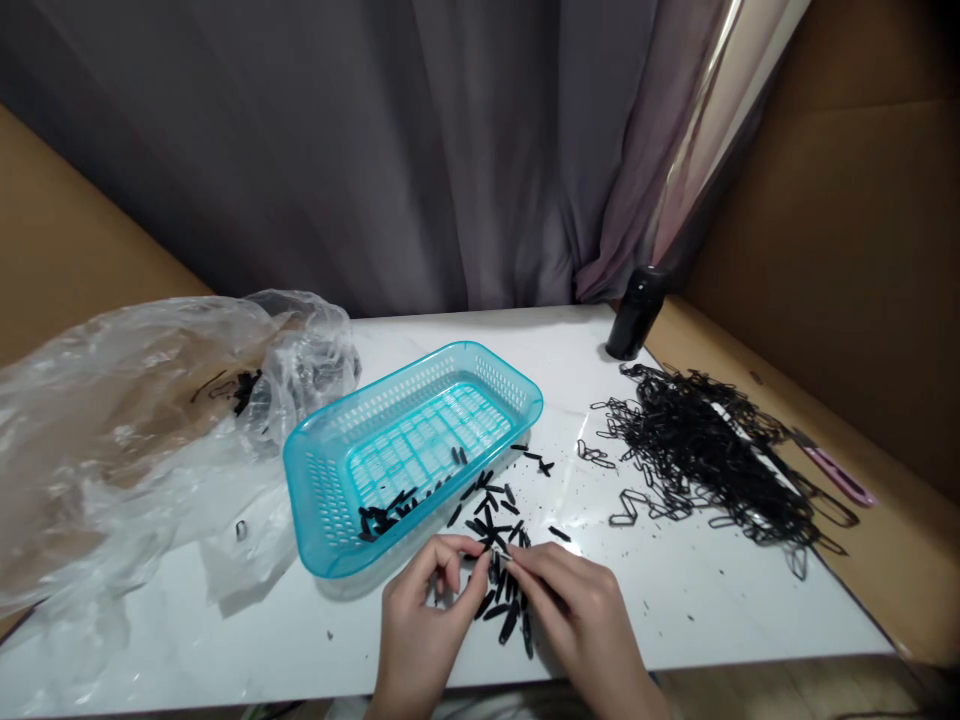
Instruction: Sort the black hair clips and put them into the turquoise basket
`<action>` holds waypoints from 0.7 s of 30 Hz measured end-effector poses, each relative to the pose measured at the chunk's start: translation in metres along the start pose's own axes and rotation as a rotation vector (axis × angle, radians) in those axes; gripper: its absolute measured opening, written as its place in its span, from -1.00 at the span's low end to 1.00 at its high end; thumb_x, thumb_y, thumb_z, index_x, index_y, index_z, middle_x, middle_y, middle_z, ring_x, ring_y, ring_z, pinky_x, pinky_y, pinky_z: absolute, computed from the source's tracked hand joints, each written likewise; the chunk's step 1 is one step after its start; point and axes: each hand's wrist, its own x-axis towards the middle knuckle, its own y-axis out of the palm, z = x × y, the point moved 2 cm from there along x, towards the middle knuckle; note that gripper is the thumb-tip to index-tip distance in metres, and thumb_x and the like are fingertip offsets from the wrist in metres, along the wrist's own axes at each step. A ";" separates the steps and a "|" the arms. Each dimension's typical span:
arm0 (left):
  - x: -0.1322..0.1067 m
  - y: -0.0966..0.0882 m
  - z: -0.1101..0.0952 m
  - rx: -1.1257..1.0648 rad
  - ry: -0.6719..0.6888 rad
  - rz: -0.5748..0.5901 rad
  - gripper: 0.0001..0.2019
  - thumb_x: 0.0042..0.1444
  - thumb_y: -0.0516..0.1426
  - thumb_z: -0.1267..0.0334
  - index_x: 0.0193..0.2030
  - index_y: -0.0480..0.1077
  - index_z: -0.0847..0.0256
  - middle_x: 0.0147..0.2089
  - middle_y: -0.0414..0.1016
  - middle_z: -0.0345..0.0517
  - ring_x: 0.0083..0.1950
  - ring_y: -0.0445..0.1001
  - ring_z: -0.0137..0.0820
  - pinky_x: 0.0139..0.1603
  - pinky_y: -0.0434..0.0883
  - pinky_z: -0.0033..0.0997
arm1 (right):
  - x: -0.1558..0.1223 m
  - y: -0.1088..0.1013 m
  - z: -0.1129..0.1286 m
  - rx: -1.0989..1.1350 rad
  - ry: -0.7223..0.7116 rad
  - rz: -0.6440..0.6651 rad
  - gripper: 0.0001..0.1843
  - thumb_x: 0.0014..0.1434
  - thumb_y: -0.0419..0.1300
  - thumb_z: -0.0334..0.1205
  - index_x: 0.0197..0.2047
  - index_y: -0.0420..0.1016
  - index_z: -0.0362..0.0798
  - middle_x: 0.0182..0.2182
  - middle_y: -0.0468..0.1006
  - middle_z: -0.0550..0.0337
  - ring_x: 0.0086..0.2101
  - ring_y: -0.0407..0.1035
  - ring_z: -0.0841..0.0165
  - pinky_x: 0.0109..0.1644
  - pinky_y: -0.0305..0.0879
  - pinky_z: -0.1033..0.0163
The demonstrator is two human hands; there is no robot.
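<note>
My left hand (424,620) and my right hand (581,615) meet at the table's near edge, fingertips pinched together on a small black piece (495,553). Below and between them lies a scatter of small black oblong pieces (499,515). The turquoise plastic basket (495,368) stands just beyond my left hand, tilted, with several black pieces (386,510) in its near corner.
A heap of black wire clips (705,455) covers the right side of the white table (675,600). A black cylinder (634,312) stands at the back. A crumpled clear plastic bag (150,420) fills the left. A pink-handled tool (836,470) lies on the cardboard at right.
</note>
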 end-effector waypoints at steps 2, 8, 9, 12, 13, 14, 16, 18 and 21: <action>0.000 0.000 0.000 0.009 0.007 0.001 -0.64 0.12 0.24 0.33 -0.54 0.13 0.17 -0.36 0.58 -0.24 -0.29 0.58 -0.50 -0.24 0.46 -0.68 | 0.001 0.000 0.000 -0.007 -0.001 -0.005 -0.79 0.32 0.11 -0.36 -0.14 0.58 0.01 -0.31 0.62 0.28 -0.34 0.51 0.58 -0.21 0.39 0.56; -0.001 -0.001 -0.001 0.032 0.035 -0.006 -0.64 0.13 0.24 0.33 -0.54 0.13 0.17 -0.35 0.58 -0.25 -0.28 0.59 -0.50 -0.25 0.46 -0.68 | 0.001 0.000 -0.002 -0.024 -0.007 -0.005 -0.78 0.33 0.10 -0.33 -0.13 0.58 0.02 -0.32 0.61 0.27 -0.35 0.50 0.58 -0.22 0.38 0.56; -0.001 -0.001 -0.001 0.036 0.041 -0.007 -0.64 0.13 0.24 0.33 -0.54 0.12 0.17 -0.35 0.58 -0.25 -0.27 0.59 -0.50 -0.25 0.46 -0.67 | 0.001 0.001 -0.002 -0.028 -0.006 0.000 -0.78 0.33 0.09 -0.33 -0.13 0.58 0.01 -0.32 0.61 0.27 -0.36 0.50 0.58 -0.22 0.38 0.56; -0.001 -0.001 0.000 0.048 0.063 0.008 -0.64 0.14 0.23 0.35 -0.54 0.11 0.17 -0.36 0.57 -0.27 -0.27 0.59 -0.50 -0.24 0.44 -0.68 | 0.000 0.002 -0.004 -0.029 0.013 0.022 -0.76 0.34 0.08 -0.32 -0.14 0.59 0.02 -0.32 0.60 0.27 -0.35 0.50 0.57 -0.22 0.38 0.56; -0.002 0.000 0.000 0.049 0.076 0.017 -0.64 0.15 0.22 0.36 -0.54 0.11 0.17 -0.36 0.56 -0.27 -0.27 0.59 -0.51 -0.24 0.43 -0.68 | -0.001 0.002 -0.005 -0.027 0.021 0.028 -0.76 0.34 0.08 -0.31 -0.14 0.59 0.02 -0.33 0.60 0.27 -0.35 0.50 0.57 -0.22 0.37 0.56; -0.002 0.000 0.000 0.048 0.087 0.024 -0.64 0.15 0.22 0.37 -0.54 0.11 0.18 -0.37 0.56 -0.28 -0.27 0.58 -0.52 -0.24 0.43 -0.68 | -0.001 0.003 -0.006 -0.023 0.027 0.033 -0.76 0.34 0.08 -0.31 -0.15 0.59 0.02 -0.33 0.60 0.27 -0.35 0.50 0.57 -0.22 0.37 0.56; -0.002 0.000 0.000 0.041 0.100 0.030 -0.63 0.15 0.22 0.38 -0.54 0.10 0.18 -0.37 0.55 -0.29 -0.27 0.58 -0.53 -0.24 0.42 -0.70 | -0.001 0.002 -0.007 -0.009 0.029 0.047 -0.76 0.34 0.07 -0.31 -0.16 0.59 0.00 -0.33 0.60 0.26 -0.35 0.50 0.58 -0.22 0.36 0.57; -0.002 0.000 0.000 0.032 0.095 0.025 -0.63 0.14 0.22 0.38 -0.55 0.10 0.18 -0.38 0.55 -0.29 -0.26 0.58 -0.53 -0.25 0.42 -0.70 | -0.001 0.001 -0.007 0.012 0.025 0.068 -0.75 0.35 0.06 -0.31 -0.16 0.59 -0.01 -0.32 0.61 0.24 -0.34 0.50 0.57 -0.21 0.36 0.57; -0.003 0.001 0.000 0.015 0.067 0.019 -0.63 0.14 0.22 0.35 -0.56 0.11 0.17 -0.37 0.56 -0.26 -0.26 0.59 -0.51 -0.31 0.41 -0.70 | -0.001 0.000 -0.006 0.043 0.024 0.088 -0.75 0.34 0.06 -0.32 -0.15 0.59 -0.03 -0.32 0.62 0.23 -0.33 0.50 0.57 -0.19 0.36 0.57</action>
